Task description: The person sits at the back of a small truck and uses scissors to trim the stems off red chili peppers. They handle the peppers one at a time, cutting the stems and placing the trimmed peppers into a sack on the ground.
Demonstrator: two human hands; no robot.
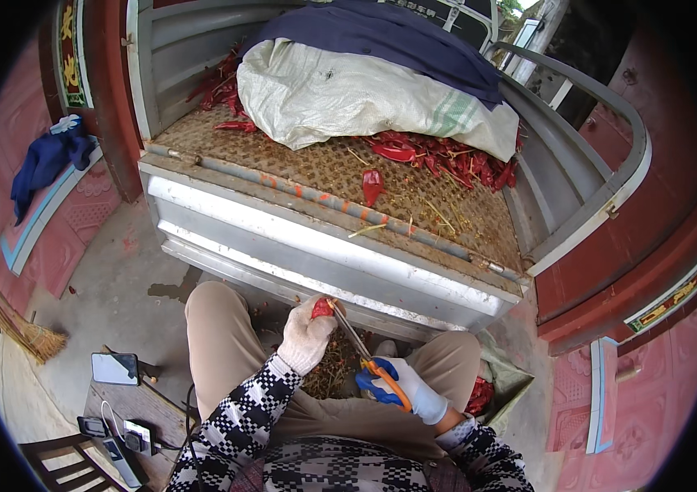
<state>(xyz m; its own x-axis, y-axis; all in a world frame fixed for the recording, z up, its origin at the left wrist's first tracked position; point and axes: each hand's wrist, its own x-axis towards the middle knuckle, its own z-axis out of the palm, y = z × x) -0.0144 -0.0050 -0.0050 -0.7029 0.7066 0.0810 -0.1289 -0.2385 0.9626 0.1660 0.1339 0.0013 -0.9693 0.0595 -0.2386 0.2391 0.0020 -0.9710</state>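
My left hand (307, 336), in a white knitted glove, is closed on a red chilli (322, 308) held above my lap. My right hand (401, 385), in a white and blue glove, grips orange-handled scissors (385, 377), whose metal blades reach up to the chilli in my left fingers. Below, between my knees, lies a heap of cut stalks and bits (328, 365). In front of me a metal truck bed (299, 254) holds red chillies (410, 156) under a white woven sack (299, 90) and a dark blue cloth (373, 41). One loose chilli (371, 187) lies near the bed's edge.
A wooden bench (131, 402) at lower left holds a phone (115, 368) and small electronic devices (138, 436). A straw broom (41, 336) leans at left; dark blue clothing (45, 160) hangs on pink tiling. An open sack (506, 394) with red chillies sits by my right knee.
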